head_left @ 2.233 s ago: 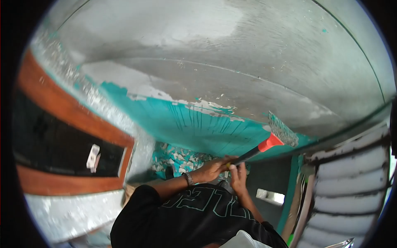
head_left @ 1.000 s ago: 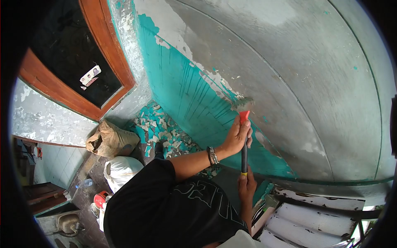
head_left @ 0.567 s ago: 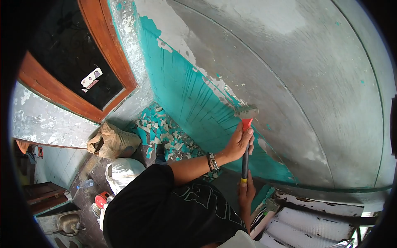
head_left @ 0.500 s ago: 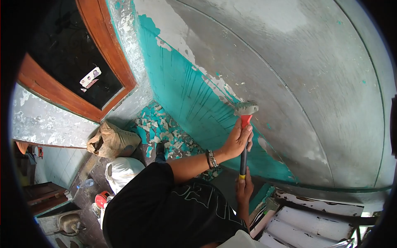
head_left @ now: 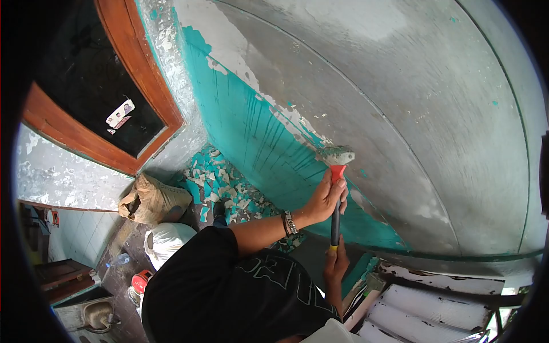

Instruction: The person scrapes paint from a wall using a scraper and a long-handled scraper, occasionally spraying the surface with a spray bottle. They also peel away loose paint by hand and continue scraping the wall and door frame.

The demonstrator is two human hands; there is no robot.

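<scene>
A scraper (head_left: 335, 224) with a black handle, yellow band and red neck lies across the wall in both hands. Its wide, dust-coated head (head_left: 337, 154) is at the border between turquoise paint (head_left: 229, 108) and bare grey wall (head_left: 366, 63). My left hand (head_left: 327, 197), a bracelet at its wrist, is closed around the upper handle just below the red neck. Lower down, my right hand (head_left: 337, 264) grips the handle's end near the yellow band. Ragged whitish patches (head_left: 291, 123) run along the paint's edge.
Turquoise and white paint flakes (head_left: 214, 177) litter the floor below the wall. Nearby stand a brown sack (head_left: 154, 200) and a white sack (head_left: 166, 243). A wooden-framed window or door (head_left: 131, 63) is at upper left; peeling white panels (head_left: 423, 311) lie at lower right.
The view has shifted slightly. The scraper's head sits a little lower and farther left in view, still at the paint's edge; both hands keep their grip.
</scene>
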